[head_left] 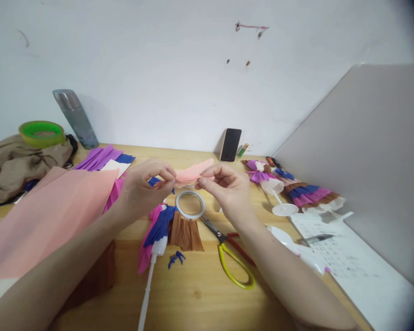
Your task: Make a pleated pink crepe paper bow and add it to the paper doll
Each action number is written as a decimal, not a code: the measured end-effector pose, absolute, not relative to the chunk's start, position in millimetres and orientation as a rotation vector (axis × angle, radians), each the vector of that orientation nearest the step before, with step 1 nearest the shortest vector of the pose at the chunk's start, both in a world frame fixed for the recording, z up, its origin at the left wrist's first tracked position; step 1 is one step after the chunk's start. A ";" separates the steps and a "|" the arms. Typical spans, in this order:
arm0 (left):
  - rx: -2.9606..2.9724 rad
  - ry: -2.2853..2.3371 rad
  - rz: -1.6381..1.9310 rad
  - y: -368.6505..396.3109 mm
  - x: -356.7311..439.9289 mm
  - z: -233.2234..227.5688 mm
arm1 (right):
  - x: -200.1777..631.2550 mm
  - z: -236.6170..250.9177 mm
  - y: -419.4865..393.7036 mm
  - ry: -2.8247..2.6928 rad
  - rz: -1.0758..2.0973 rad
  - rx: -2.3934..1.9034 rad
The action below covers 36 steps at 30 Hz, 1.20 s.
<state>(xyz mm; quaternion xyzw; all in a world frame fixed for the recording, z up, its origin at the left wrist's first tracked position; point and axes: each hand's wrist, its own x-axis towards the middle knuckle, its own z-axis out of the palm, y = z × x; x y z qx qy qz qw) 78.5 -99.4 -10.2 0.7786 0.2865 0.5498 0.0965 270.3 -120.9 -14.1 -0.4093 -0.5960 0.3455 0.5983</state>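
Note:
A strip of peach crepe paper (195, 172) is stretched between my two hands above the table, its middle bunched into folds. My left hand (148, 179) pinches its left end between thumb and fingertips. At the other end, my right hand (224, 184) grips it the same way. Below them lies a white ring of tape (190, 205). Nearer me rests a white plastic stick (147, 289) with blue and pink crepe paper (158, 230) on its top. Brown pleated crepe paper (186, 234) lies beside it. Scissors (232, 253) with yellow and red handles lie under my right forearm.
Large peach paper sheets (62, 207) cover the left side. Behind stand a flask (76, 119), green tape roll (42, 133) on brown cloth (7, 165), and a phone (231, 145) against the wall. Crepe-paper pieces (310, 195) and a cutter (319, 238) lie right, near a grey partition (372, 151).

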 end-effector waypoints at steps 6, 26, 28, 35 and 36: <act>2.411 0.933 1.559 -93.1 73.3 -10.1 | 270.5 -17.5 -120.6 -1.436 0.766 -0.950; 2.566 0.912 1.614 -107.3 80.8 -9.4 | 263.2 -13.6 -133.9 -1.675 0.303 -0.942; 2.519 0.875 1.619 -107.1 80.3 -9.0 | 263.3 -14.2 -133.8 -1.662 0.306 -0.960; 2.299 0.873 1.536 -107.5 80.5 -7.4 | 262.7 -16.0 -133.1 -1.642 0.312 -0.945; 2.280 0.864 1.537 -107.9 80.9 -6.9 | 262.6 -16.0 -132.9 -1.640 0.314 -0.940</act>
